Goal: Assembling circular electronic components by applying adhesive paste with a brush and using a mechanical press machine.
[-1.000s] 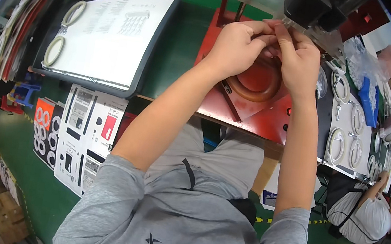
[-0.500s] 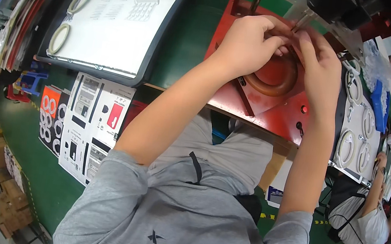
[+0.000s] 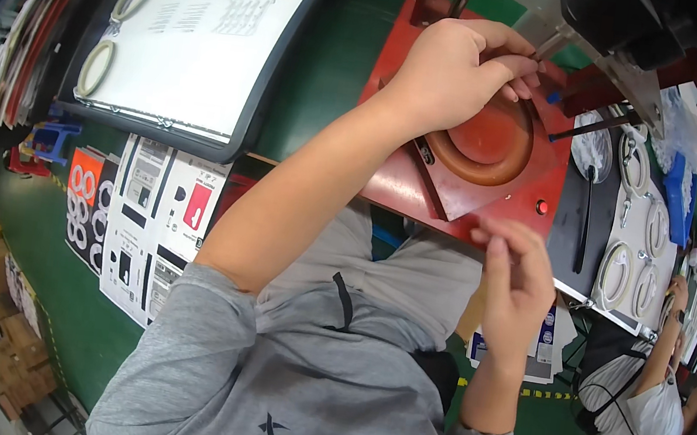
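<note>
My left hand (image 3: 460, 74) reaches over the red machine base (image 3: 504, 207), its thumb and fingers pinched together close under the metal tip of the machine head (image 3: 599, 22). Whatever sits between those fingertips is too small or hidden to make out. Below them a brown ring (image 3: 504, 175) lies on the base, partly covered by the hand. My right hand (image 3: 522, 271) is off the machine, near the base's front edge, fingers loosely curled and apart with nothing visible in them. A red button (image 3: 542, 207) is on the base's front corner.
On the left stands a board with a white printed sheet (image 3: 213, 41) and two pale cable coils (image 3: 97, 68). More coiled cables (image 3: 616, 269) lie on a tray at the right, beside a blue bin (image 3: 677, 195). Another person (image 3: 634, 387) sits at the right.
My right hand has let go at the machine tip and come down toward me, past the base's front edge. The left hand has stayed there, still pinched.
</note>
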`<state>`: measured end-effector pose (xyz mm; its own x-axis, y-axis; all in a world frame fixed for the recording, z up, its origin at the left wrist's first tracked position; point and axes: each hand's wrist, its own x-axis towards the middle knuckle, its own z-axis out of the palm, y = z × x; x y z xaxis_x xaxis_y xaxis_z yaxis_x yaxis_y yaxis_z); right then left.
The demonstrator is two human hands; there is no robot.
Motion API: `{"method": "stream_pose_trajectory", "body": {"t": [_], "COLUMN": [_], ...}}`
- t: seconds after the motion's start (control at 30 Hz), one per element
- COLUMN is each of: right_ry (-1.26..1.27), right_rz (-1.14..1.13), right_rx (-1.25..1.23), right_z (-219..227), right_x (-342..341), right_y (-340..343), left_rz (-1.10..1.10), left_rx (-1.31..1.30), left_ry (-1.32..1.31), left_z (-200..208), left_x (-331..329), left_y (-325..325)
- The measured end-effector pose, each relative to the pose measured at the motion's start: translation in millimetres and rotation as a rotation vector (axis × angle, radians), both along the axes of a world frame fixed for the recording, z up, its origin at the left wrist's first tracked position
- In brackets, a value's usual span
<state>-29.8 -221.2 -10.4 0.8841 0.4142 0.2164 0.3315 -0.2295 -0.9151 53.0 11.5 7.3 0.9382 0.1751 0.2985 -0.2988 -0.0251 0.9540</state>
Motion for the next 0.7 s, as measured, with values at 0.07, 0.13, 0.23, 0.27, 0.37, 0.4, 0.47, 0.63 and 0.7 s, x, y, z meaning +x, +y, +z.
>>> {"method": "stream_pose_trajectory", "body": {"t": [0.07,0.13,0.23,0.27,0.37,0.4,0.47,0.63,0.7], "right_ry": [0.01,0.004,0.046,0.052,0.069,0.069,0.064,0.197,0.367], "right_rz": [0.039,0.065,0.09,0.097,0.125,0.135,0.2,0.385,0.429], "right_rx": [-0.035,-0.058,-0.047,-0.055,-0.038,-0.038,-0.069,-0.132,-0.14], "right_z": [-1.5,-2.7,-5.3,-5.5,-4.5,-5.5,-4.2,-15.6,-16.3], "right_x": [-8.1,-10.5,-15.3,-16.9,-23.7,-24.9,-27.1,-37.2,-40.4], "right_y": [-4.1,-4.6,1.7,3.9,8.0,6.3,4.9,2.9,-0.6], "left_rz": [-0.001,0.001,-0.024,-0.015,0.067,0.095,0.111,-0.143,-0.24], "left_rx": [0.009,0.018,-0.089,-0.1,0.01,-0.004,-0.017,-0.25,-0.32], "left_ry": [-0.006,-0.014,-0.018,0.002,0.011,0.027,0.021,0.236,0.46], "left_z": [-2.0,-5.3,-10.3,-9.8,-14.9,-12.8,3.4,19.7,-0.4], "left_x": [0.8,1.2,0.9,-0.5,-9.2,-20.3,-60.1,-199.7,-248.5], "left_y": [2.0,4.1,6.5,6.8,4.8,4.1,9.1,70.7,117.3]}}
